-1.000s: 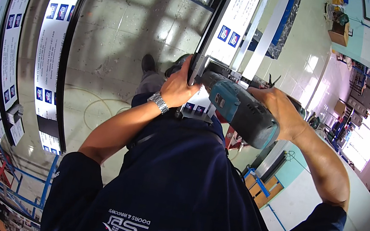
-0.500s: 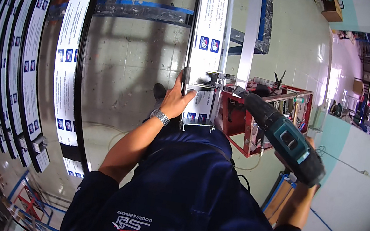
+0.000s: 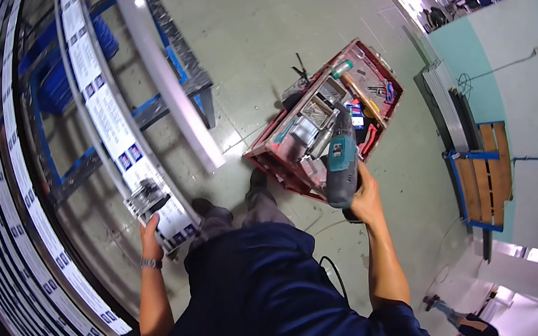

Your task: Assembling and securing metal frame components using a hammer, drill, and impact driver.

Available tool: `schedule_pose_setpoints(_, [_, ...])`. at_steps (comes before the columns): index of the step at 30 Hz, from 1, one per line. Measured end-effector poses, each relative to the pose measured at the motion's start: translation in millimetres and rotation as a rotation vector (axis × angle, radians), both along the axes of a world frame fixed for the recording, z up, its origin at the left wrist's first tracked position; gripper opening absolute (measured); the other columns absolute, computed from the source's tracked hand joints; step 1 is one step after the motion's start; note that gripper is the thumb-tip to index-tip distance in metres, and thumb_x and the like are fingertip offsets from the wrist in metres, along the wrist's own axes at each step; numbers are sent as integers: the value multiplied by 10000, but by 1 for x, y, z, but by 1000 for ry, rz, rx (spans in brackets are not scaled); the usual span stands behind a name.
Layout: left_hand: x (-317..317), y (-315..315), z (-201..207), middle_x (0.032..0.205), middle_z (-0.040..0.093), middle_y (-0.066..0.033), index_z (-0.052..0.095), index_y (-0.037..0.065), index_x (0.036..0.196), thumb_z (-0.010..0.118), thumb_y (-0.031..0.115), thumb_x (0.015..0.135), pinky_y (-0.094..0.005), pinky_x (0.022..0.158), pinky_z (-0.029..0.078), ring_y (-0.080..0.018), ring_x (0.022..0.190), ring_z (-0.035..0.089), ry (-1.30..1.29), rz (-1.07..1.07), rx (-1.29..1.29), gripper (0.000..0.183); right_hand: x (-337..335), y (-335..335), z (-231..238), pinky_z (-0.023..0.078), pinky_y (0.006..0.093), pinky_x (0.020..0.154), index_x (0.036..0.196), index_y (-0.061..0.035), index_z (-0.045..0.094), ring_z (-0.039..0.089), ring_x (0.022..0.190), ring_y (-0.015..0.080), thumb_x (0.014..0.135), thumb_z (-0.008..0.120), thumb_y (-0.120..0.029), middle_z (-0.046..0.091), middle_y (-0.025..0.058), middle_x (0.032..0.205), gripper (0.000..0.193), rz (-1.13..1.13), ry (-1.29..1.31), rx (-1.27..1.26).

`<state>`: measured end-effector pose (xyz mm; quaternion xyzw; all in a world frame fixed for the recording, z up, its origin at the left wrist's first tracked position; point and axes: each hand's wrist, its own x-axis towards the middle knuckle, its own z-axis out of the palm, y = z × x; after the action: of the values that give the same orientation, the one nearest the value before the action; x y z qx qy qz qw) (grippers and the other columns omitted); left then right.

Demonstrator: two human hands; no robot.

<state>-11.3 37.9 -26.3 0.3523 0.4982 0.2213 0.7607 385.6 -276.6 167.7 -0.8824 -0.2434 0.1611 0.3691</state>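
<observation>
My left hand [image 3: 149,239] grips the near end of a long aluminium profile [image 3: 107,116] covered in white-and-blue printed film. Its thumb lies beside a small metal fitting [image 3: 146,200] that sits across the profile; part of the fingers is hidden beneath. In my right hand [image 3: 366,197] is a teal-and-black cordless drill [image 3: 342,153], held by the handle. The drill's front end points away from me, over an open red tool cart [image 3: 380,63]. Inside the cart lie a small box of screws [image 3: 318,114] and several loose tools.
A bare pale profile [image 3: 176,85] runs alongside on a blue-framed stand [image 3: 189,69]. More film-covered profiles [image 3: 29,199] fill the left side. Against the right wall leans a blue frame with wooden slats [image 3: 493,173]. Another person [image 3: 477,329] is far off at lower right.
My view has turned right, toward the tool cart. The drill has swung from beside the profile to over the cart's contents. My left hand remains at the profile's end.
</observation>
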Motion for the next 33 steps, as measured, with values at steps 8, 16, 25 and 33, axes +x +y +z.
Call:
schedule_pose_setpoints(8, [-3,-1,34,1132,681,-91,578,4,1270,678,305,918,-373,832,549,-241,990,675,128,82,-103,474,193,-60,-99,458,480,1008,1398,-21,460,558,1175,438,720,709,-150,575,277,1261,734,-77,-259,-231])
schedule_pose_setpoints(16, [-5,-11,124,962,646,-12,548,50,1304,708,183,909,-244,624,482,-91,785,591,813,94,363,447,377,-48,-186,473,483,999,1423,-36,437,573,1165,449,754,776,-186,551,307,1302,764,-252,-266,-380])
schedule_pose_setpoints(25, [190,-70,217,766,672,-61,687,-29,941,660,81,936,-247,573,480,-109,636,597,668,-250,416,113,462,-15,-231,514,471,955,1389,-113,436,599,1143,413,802,770,-207,588,250,1210,682,-211,-336,-700])
schedule_pose_setpoints(33, [415,-106,122,970,708,-154,713,29,1084,677,140,892,-378,749,528,-314,854,689,387,-1119,800,225,472,-17,-284,434,534,1012,1478,-207,395,544,1213,398,815,737,-195,535,225,1323,746,-212,-419,-619])
